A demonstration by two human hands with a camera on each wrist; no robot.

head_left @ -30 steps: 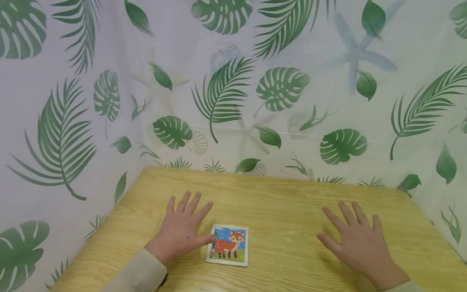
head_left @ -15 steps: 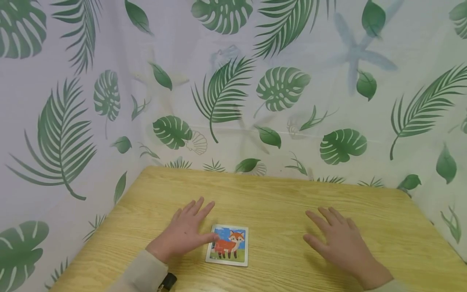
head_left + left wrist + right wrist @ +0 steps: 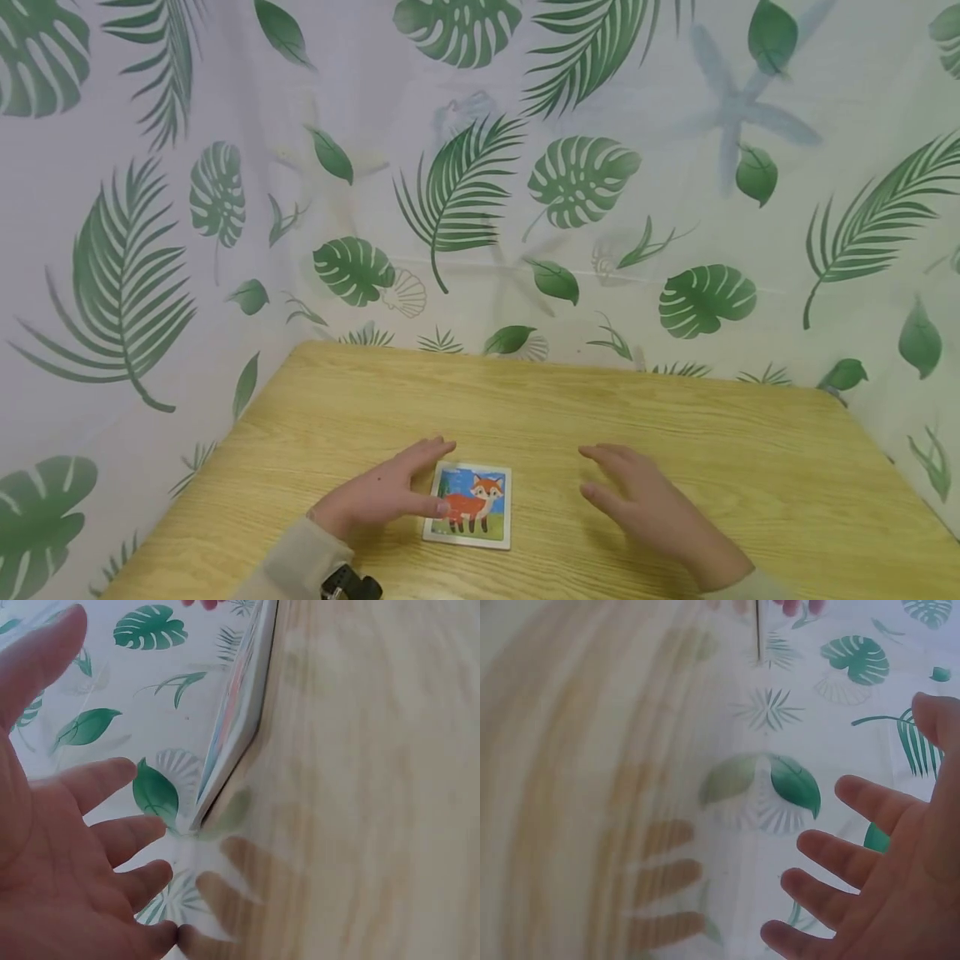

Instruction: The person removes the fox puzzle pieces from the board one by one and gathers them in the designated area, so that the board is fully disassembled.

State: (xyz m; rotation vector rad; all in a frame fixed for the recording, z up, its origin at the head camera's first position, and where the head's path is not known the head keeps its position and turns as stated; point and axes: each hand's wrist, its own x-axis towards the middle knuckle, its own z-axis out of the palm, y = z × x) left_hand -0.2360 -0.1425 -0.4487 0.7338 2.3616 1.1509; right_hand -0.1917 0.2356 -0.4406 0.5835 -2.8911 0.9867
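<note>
A square fox picture board (image 3: 480, 521) with a white rim lies flat on the wooden table, and its edge shows as a thin slab (image 3: 251, 712) in the left wrist view. My left hand (image 3: 390, 493) hovers at the board's left side, fingers spread. In the head view its thumb overlaps the picture, but the left wrist view shows the hand (image 3: 75, 847) apart from the board. To the right of the board, my right hand (image 3: 648, 507) is held over the table. Its fingers are loosely extended with nothing in them, as the right wrist view shows the hand (image 3: 885, 870).
The wooden table (image 3: 525, 408) reaches back to a white curtain (image 3: 480, 317) printed with green leaves, which also rises on the left and right sides. A black watch-like band (image 3: 351, 583) is on the left wrist, by the cuff (image 3: 300, 558).
Both hands have turned from palms down with fingers spread to more sideways. The right hand has moved left toward the board; the left fingertips have come nearer the body. The board has stayed put.
</note>
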